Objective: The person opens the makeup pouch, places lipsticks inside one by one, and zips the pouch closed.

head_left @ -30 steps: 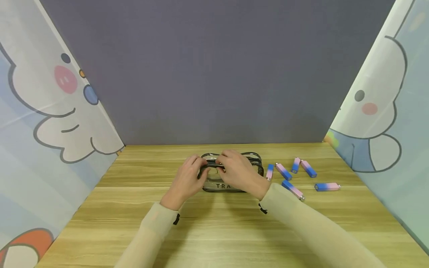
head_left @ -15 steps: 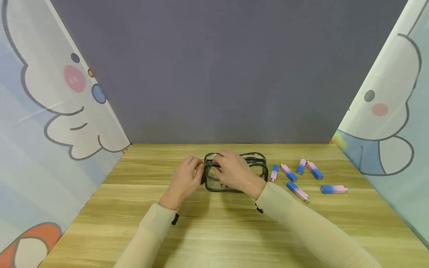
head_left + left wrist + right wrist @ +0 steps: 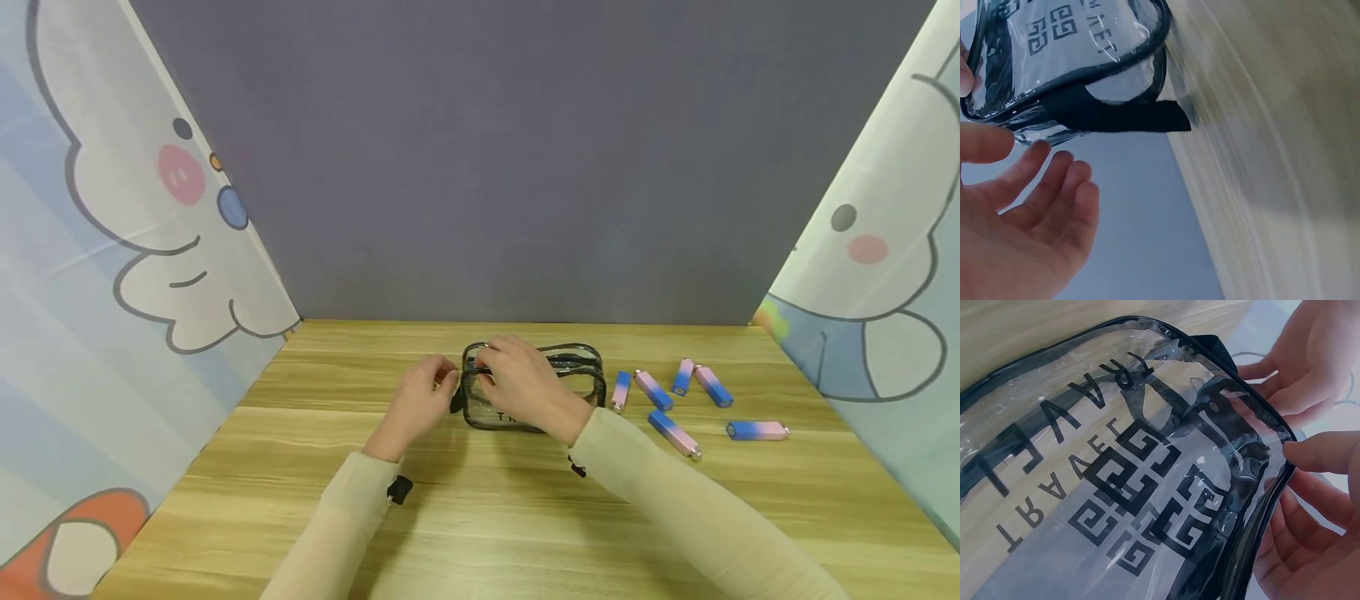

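Note:
A clear zip pouch (image 3: 486,408) with black piping stands upright on the table, dark "TRAVEL" lettering on its side. My right hand (image 3: 521,379) pinches its top edge near the left corner; in the right wrist view the thumb (image 3: 1322,451) presses on the black piping, with fingers behind it. Beside the pouch's left end is my left hand (image 3: 423,396). Its fingers (image 3: 1047,200) are spread and gently bent just under a black fabric tab (image 3: 1129,117) on the pouch's end, holding nothing.
Several pink-and-blue bars with metal end loops, such as one bar (image 3: 672,433) and another bar (image 3: 757,430), lie scattered right of the pouch. A grey panel (image 3: 517,167) rises behind the wooden table (image 3: 480,533). Cartoon-print curtains (image 3: 82,333) flank both sides.
My left hand has left the pouch's top edge and moved left, to beside its end. The right hand keeps its pinch on the top edge. The head view has shifted slightly.

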Action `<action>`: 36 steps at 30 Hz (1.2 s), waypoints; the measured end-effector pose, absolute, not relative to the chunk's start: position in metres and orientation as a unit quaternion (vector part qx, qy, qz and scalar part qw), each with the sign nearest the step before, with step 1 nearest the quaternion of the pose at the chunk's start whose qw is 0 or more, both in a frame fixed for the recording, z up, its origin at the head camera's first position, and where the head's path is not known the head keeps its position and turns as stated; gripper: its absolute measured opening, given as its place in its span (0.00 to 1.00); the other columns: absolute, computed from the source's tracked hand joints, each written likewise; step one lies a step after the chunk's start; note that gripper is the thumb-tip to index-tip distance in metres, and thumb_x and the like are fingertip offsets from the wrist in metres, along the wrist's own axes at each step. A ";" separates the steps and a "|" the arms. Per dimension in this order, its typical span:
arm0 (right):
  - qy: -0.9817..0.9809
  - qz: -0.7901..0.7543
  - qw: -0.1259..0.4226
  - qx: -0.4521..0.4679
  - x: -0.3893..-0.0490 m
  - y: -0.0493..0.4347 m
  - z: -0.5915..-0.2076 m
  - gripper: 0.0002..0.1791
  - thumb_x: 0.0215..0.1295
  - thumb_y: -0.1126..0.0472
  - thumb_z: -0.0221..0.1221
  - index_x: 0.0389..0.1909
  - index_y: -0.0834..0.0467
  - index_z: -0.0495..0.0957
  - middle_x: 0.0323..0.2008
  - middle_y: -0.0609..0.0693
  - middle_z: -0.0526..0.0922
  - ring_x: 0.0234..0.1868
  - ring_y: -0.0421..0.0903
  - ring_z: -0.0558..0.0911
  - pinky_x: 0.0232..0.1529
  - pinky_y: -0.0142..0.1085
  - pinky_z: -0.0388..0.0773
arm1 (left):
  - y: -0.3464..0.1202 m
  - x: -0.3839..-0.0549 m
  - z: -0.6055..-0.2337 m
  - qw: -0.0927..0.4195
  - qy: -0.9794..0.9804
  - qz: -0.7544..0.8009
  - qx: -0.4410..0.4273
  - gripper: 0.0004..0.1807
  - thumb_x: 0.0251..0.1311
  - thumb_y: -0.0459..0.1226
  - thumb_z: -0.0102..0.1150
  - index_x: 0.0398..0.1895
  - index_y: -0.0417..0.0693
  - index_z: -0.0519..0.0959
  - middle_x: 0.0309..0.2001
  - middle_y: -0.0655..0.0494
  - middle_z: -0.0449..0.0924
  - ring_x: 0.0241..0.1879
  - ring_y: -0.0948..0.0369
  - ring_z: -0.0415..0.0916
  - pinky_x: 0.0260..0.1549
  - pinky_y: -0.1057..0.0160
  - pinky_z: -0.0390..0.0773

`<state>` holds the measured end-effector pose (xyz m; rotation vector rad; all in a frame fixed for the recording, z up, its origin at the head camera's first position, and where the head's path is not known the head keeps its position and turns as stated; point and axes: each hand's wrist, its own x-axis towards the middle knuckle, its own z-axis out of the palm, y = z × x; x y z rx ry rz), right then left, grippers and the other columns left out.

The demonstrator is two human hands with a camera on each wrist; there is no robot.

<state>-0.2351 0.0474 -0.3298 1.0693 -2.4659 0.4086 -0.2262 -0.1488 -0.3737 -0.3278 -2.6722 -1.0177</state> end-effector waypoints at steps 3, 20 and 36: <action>-0.886 0.149 0.209 0.386 -0.236 0.046 -0.330 0.05 0.64 0.64 0.67 0.40 0.57 0.85 0.36 0.49 0.82 0.38 0.47 0.80 0.42 0.40 0.80 | -0.148 -0.230 -0.376 0.098 -0.910 -0.391 -0.101 0.11 0.76 0.38 0.51 0.49 0.44 0.82 0.43 0.53 0.82 0.43 0.56 0.79 0.43 0.52 0.80; -0.886 0.148 0.208 0.389 -0.235 0.043 -0.332 0.06 0.67 0.65 0.65 0.42 0.58 0.86 0.38 0.50 0.82 0.39 0.47 0.80 0.43 0.38 0.80 | -0.152 -0.242 -0.387 0.058 -0.891 -0.438 -0.107 0.08 0.69 0.30 0.53 0.45 0.41 0.82 0.41 0.51 0.83 0.41 0.56 0.80 0.40 0.54 0.80; -0.886 0.151 0.207 0.385 -0.233 0.042 -0.332 0.06 0.68 0.66 0.64 0.43 0.58 0.86 0.38 0.50 0.82 0.37 0.47 0.79 0.41 0.38 0.79 | -0.153 -0.246 -0.385 0.022 -0.893 -0.443 -0.072 0.06 0.68 0.30 0.56 0.43 0.38 0.81 0.37 0.48 0.82 0.34 0.56 0.76 0.33 0.58 0.77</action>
